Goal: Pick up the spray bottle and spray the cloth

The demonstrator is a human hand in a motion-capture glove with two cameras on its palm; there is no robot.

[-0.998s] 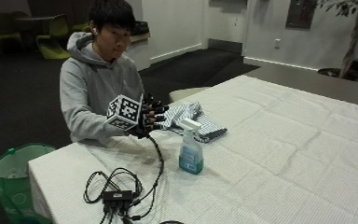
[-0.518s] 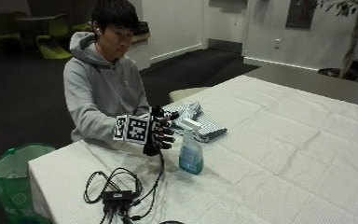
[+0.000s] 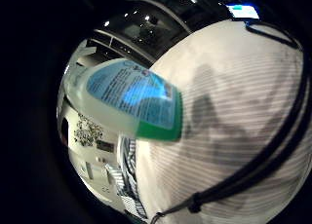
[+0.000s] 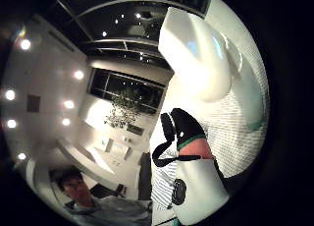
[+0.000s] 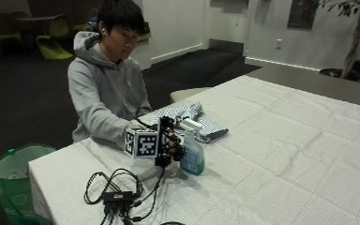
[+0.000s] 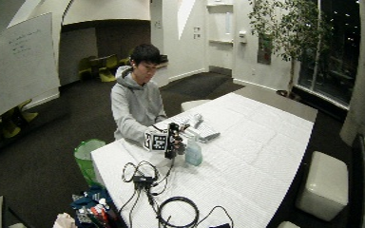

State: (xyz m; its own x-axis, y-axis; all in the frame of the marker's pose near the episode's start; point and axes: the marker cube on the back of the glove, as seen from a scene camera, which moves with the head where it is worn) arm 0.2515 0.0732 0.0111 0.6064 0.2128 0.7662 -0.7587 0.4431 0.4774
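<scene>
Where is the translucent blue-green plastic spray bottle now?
In the outside view the translucent blue-green plastic spray bottle stands on the white-clothed table, beside the black-gloved right hand, before the striped cloth.

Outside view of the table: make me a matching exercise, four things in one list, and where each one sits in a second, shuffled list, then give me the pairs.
Things
1. clear spray bottle with blue-green liquid and a white trigger head
2. striped cloth
3. green bin
4. black cable bundle

Places
A. on the floor, beside the table's corner
B. on the white tablecloth, at the near edge, in front of the gloved right hand
C. upright on the table, right beside the gloved hand
D. crumpled on the table, just behind the bottle

Pairs: 1-C, 2-D, 3-A, 4-B
</scene>
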